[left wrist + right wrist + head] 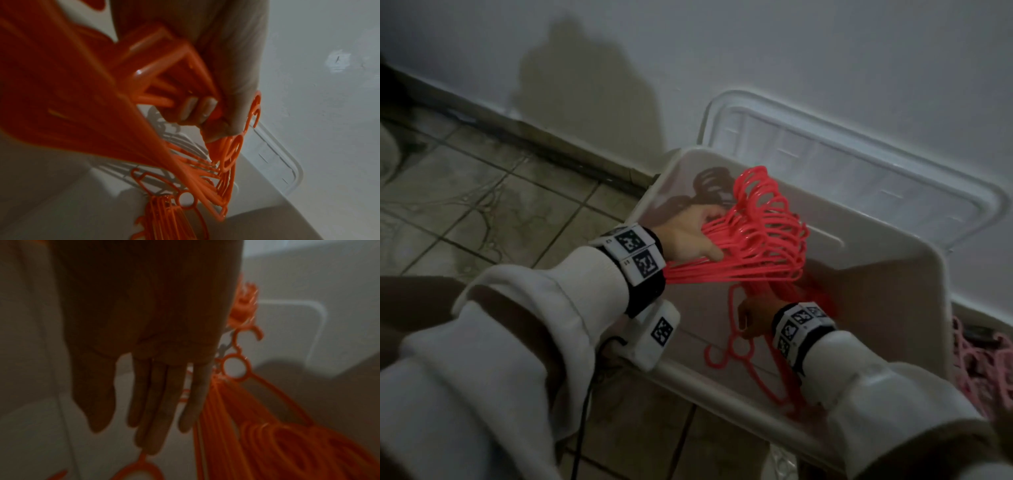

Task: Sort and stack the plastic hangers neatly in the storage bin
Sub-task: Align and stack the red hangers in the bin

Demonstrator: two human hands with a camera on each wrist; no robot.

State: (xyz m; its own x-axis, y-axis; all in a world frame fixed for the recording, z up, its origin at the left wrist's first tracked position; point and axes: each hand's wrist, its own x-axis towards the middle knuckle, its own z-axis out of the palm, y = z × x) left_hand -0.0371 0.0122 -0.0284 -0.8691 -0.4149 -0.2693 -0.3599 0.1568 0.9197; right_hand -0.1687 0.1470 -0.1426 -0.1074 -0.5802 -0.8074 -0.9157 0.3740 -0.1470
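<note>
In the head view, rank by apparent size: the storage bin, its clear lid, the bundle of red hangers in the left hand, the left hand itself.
1. storage bin
2. clear lid
3. bundle of red hangers
4. left hand

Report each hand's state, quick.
Left hand: grips the bunch of red hangers.
Right hand: open, fingers straight, holding nothing.

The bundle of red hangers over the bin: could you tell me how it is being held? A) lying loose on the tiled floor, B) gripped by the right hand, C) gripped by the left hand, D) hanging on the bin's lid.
C: the left hand curls its fingers round the bundle of red hangers above the storage bin, while the right hand has its fingers straight.
</note>
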